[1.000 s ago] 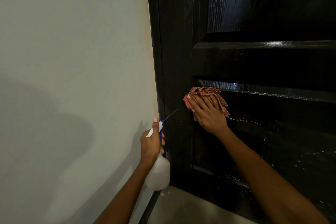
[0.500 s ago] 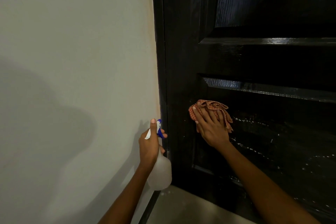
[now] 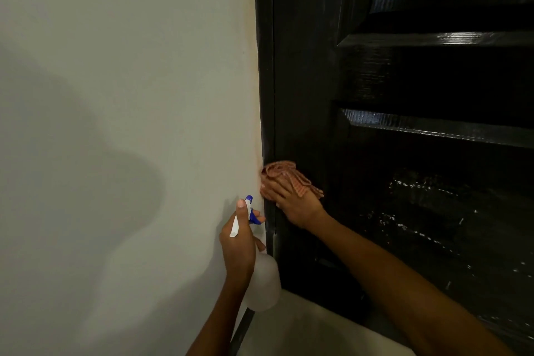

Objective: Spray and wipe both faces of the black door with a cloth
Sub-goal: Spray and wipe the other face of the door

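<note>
Right hand [image 3: 291, 205] presses the cloth [image 3: 284, 178] flat against the door [image 3: 419, 182], with the fingers stretched over the fabric and not curled around it. A second ago this hand was further to the right, on the lower panel. Now it has slid left to the very edge of the door, so the cloth touches the dark frame [image 3: 265, 95] where it meets the wall [image 3: 115, 95].

From large to small: the wall fills the left half of the view and carries a soft shadow. The door fills the right half, black and glossy, with raised horizontal mouldings. On the lower panel, right of the hand, many small droplets [image 3: 410, 225] shine, so this area is sprayed but not yet wiped. Below, a pale strip of floor [image 3: 303, 332] shows.

The left hand [image 3: 241, 243] grips the spray bottle [image 3: 264, 283] by its neck, fingers closed around it, one finger near the blue nozzle [image 3: 250, 209]. It hangs just beside the frame and looks almost as it did a second ago. No spray is visible.

I judge that the wiping stroke has reached its left end, so the edge strip is covered. The wet droplets on the right suggest that the next stroke should go back across the panel. Only this one face is in view, and how much of it is done I cannot tell. The other face is not visible.
</note>
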